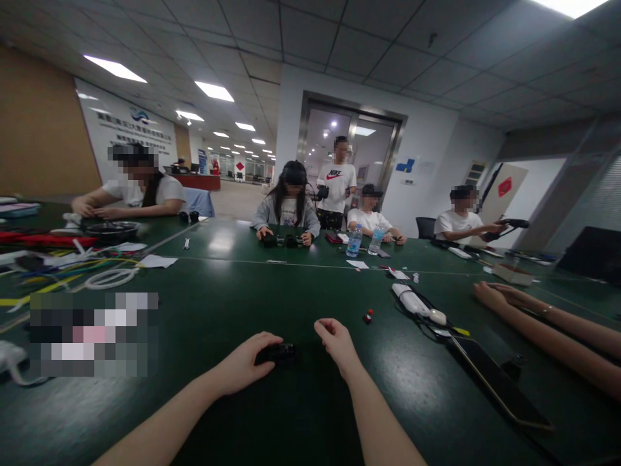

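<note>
My left hand [250, 364] rests on the dark green table [213, 317], its thumb and fingers curled round one end of a small black object [285, 351]. What kind of object it is, I cannot make out. Just to the right of it, my right hand [337, 343] is held with thumb and fingertips pinched together, apart from the black object. Anything between those fingertips is hidden or too small to see. Farther right on the tabletop lies a small red and black item [368, 317].
A white power strip [410, 299] with cables and a dark flat tray-like panel [499, 382] lie to the right, near another person's arms [538, 317]. Cables [111, 278] clutter the left side. Two water bottles [354, 241] stand farther back, where several people sit.
</note>
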Motion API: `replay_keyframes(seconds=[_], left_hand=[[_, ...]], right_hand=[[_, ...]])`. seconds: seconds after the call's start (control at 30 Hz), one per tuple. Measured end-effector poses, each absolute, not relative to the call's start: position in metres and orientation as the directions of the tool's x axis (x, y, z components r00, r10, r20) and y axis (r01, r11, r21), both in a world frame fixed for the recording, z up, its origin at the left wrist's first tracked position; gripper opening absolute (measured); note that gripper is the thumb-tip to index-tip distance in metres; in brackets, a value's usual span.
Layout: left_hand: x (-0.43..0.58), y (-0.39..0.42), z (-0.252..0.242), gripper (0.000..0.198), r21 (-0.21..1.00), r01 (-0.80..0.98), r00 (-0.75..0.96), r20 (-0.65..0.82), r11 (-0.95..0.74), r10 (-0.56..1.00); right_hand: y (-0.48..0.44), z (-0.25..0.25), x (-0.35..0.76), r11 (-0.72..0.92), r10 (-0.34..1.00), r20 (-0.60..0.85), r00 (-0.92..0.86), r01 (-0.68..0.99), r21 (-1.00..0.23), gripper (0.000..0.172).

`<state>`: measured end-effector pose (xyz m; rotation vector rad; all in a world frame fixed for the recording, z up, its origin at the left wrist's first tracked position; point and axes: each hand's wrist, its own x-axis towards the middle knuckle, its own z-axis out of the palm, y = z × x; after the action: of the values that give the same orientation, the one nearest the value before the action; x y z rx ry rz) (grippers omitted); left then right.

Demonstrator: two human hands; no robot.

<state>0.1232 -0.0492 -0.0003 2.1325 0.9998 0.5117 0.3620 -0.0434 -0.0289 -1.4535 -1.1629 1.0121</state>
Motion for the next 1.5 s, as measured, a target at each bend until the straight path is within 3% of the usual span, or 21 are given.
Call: replay_keyframes(seconds=[0.33,0.47,0.6,0.77,1.5], left_hand=[[0.125,-0.051,0.003,0.037,0.744,0.486,0.631,0.064,-0.458,0.773],[0.125,-0.051,0.004,0.036,0.743,0.495,0.624,0.057,-0.450,0.779],[0.125,-0.052,0.005,0.035,0.743,0.496,0.622,0.057,-0.449,0.781],[0.126,-0.049,0.001,0.034,0.735,0.478,0.634,0.090,-0.481,0.768],[0.126,-0.051,0.002,0.034,0.727,0.500,0.627,0.071,-0.471,0.776]], right_hand=[[-0.046,-0.027,0.363,-0.083,0.979,-0.045,0.198,0.186,-0.979,0.032],[-0.048,-0.021,0.357,-0.031,0.983,0.014,0.181,0.245,-0.969,0.029],[-0.059,-0.012,0.339,0.123,0.991,0.096,-0.096,0.342,-0.932,0.028],[-0.068,-0.010,0.321,0.231,0.959,0.102,-0.264,0.519,-0.823,0.022],[-0.072,-0.006,0.319,0.315,0.933,0.129,-0.337,0.587,-0.746,0.021]])
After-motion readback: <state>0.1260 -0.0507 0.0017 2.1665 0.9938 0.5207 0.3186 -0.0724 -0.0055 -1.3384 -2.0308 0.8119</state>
